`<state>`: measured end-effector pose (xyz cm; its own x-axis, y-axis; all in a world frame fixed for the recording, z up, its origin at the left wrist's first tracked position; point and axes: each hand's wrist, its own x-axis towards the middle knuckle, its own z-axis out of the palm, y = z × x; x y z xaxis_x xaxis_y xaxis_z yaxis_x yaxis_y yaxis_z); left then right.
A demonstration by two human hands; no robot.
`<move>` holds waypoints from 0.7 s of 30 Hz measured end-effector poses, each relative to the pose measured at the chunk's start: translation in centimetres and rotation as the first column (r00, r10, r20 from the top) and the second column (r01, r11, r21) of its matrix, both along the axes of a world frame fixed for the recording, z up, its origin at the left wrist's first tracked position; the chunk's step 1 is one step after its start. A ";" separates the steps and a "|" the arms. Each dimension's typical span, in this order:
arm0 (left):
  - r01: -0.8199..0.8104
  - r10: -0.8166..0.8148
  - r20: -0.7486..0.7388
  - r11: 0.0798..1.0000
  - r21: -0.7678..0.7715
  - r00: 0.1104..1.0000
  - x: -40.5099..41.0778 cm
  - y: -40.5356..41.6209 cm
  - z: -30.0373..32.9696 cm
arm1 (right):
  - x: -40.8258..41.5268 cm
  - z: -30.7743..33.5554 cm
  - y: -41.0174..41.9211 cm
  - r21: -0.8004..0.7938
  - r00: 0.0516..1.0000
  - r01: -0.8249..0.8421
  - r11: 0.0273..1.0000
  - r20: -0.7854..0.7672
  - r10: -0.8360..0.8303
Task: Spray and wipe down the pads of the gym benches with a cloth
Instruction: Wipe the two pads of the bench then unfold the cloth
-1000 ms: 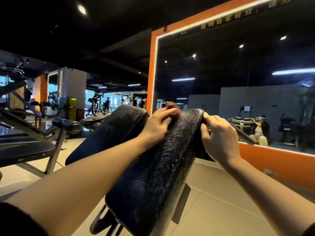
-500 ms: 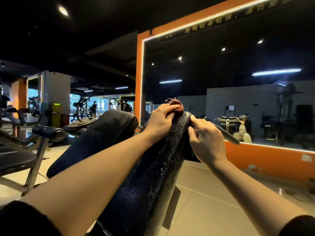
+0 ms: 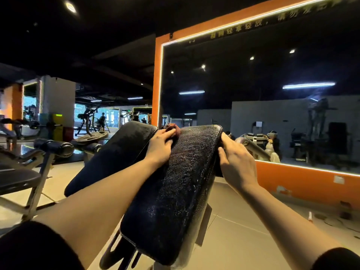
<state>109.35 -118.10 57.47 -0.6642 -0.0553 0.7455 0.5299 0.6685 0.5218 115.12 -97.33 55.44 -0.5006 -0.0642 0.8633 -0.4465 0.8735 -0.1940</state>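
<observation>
A black, cracked, glossy bench pad [image 3: 181, 184] slopes up and away from me in the middle of the view. A second black pad [image 3: 116, 154] lies just left of it. My left hand [image 3: 158, 148] presses a dark reddish cloth [image 3: 172, 128] against the top left corner of the near pad, fingers curled over it. My right hand [image 3: 236, 162] grips the pad's upper right edge, fingers wrapped behind it. No spray bottle is in view.
An orange-framed wall mirror [image 3: 253, 94] stands right behind the pad. A grey-framed bench [image 3: 25, 172] with roller pads is at the left. Weight machines and people are far back left. Tiled floor [image 3: 233, 230] spreads to the right, with small items near the orange wall base.
My left hand with the cloth stays near the pad's top left corner, sliding slightly. The view has swung, showing more of the pad's face. My right hand keeps its grip on the right edge.
</observation>
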 end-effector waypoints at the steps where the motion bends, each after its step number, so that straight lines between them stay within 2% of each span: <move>1: -0.010 0.009 0.020 0.999 0.036 1.000 0.1 -0.1 -0.2 | 0.1 -0.2 -0.2 0.017 0.999 0.028 0.999 0.016 -0.028; 3: 0.031 -0.030 -0.010 0.999 0.044 0.999 1.0 1.5 0.0 | 0.2 -0.6 -0.5 0.029 0.997 0.063 0.998 0.046 -0.064; 5: 0.137 -0.138 -0.087 0.990 -0.012 0.987 2.9 4.4 0.4 | 0.0 -0.6 -0.5 0.021 0.996 0.067 0.998 0.060 -0.068; 9: 0.291 -0.309 -0.163 0.948 -0.126 0.937 6.0 7.1 -0.6 | 0.1 -1.0 -0.3 -0.067 0.998 -0.018 0.998 0.059 0.022; 12: 0.211 -0.234 -0.158 0.966 -0.151 0.959 5.5 4.4 -1.8 | 0.9 -2.1 -0.5 -0.039 0.997 -0.012 0.999 0.070 0.015; 14: 0.107 -0.116 -0.106 0.991 -0.084 0.988 4.6 2.0 -2.3 | 1.4 -2.6 -0.8 -0.016 0.996 0.010 1.000 0.084 -0.009; 16: 0.070 -0.070 -0.061 0.998 0.001 0.996 4.2 1.3 -2.4 | 1.8 -2.8 -1.1 -0.012 0.996 0.028 1.000 0.087 -0.026; 18: 0.109 -0.108 -0.069 0.994 0.015 0.992 5.2 2.9 -2.3 | 2.1 -2.9 -1.6 -0.006 0.996 0.054 0.999 0.070 -0.053; 21: 0.242 -0.249 -0.137 0.968 -0.063 0.959 7.6 6.0 -2.6 | 2.6 -3.2 -1.9 -0.034 0.999 0.033 0.999 0.034 -0.032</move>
<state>116.99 -112.06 54.85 -0.5401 0.1317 0.8312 0.7472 0.5295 0.4017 117.73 -99.28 52.23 -0.5305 -0.0180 0.8475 -0.4105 0.8802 -0.2383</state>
